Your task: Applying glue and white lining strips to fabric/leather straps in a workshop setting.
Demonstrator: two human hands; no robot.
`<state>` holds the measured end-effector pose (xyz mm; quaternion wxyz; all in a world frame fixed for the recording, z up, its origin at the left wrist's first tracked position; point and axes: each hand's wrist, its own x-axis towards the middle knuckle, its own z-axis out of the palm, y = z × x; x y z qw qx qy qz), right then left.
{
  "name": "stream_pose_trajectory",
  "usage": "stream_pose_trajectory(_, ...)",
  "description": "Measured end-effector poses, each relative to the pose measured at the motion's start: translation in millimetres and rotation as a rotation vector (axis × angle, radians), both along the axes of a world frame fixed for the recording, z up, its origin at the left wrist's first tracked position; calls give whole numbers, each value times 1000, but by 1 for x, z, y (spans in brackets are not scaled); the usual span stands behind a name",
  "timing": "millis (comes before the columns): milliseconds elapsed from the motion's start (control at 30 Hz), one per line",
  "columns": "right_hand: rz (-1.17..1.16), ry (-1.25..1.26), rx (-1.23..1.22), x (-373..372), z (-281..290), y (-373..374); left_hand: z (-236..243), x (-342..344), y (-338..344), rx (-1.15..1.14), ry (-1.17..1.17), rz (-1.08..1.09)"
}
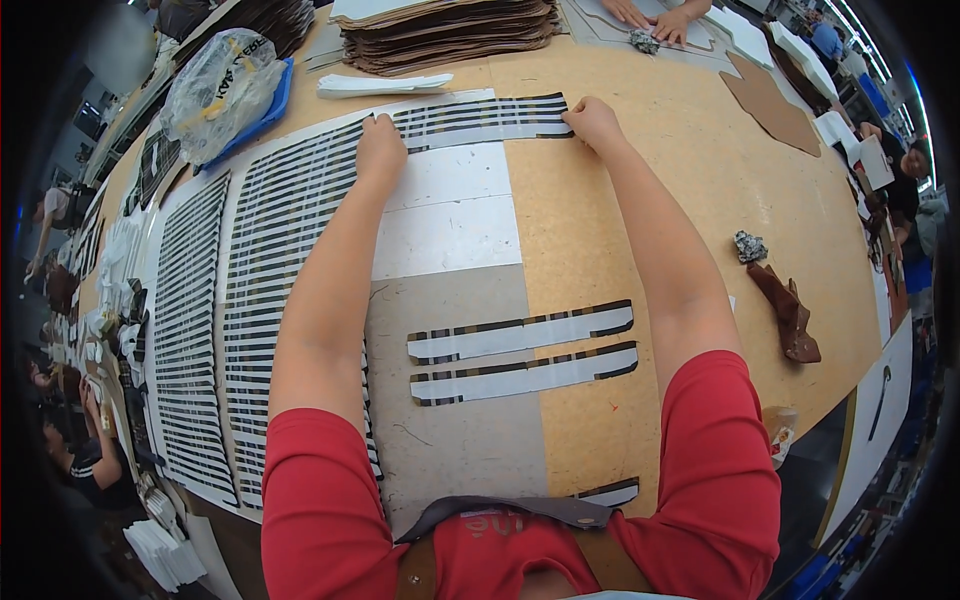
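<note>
At the far side of the table my right hand (594, 124) pinches the right end of a long plaid fabric strip (480, 122) with a white backing. My left hand (382, 150) is closed at the strip's left part, over a wide bank of overlapping strips (290, 230). How many layers lie under my fingers I cannot tell. Between my forearms lie two separate strips, an upper one (520, 333) and a lower one (525, 374), each white with a dark plaid edge. Part of another strip (610, 493) shows near my apron.
Further left is a second column of strips (188, 340). A clear plastic bag (222, 88) rests on a blue tray (262, 120). Stacked brown sheets (450, 38) stand at the back. Brown scrap (785, 310) lies right. Another person's hands (665, 20) work across the table.
</note>
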<state>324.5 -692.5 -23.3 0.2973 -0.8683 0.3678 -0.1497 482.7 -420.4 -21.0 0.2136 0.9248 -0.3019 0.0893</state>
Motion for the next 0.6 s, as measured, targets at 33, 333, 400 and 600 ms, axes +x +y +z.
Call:
stream_pose_trajectory(33,-6,20,32,0,3,4,0,1,1,3,0,12)
stream_pose_trajectory(333,-51,21,-41,-20,11,2,26,-28,2,103,-41,72)
stream_pose_trajectory(400,-16,-31,-123,-41,27,10,34,-31,21,3,-178,-37)
stream_pose_trajectory(600,423,123,129,-169,70,65,83,-135,109,45,352,-509)
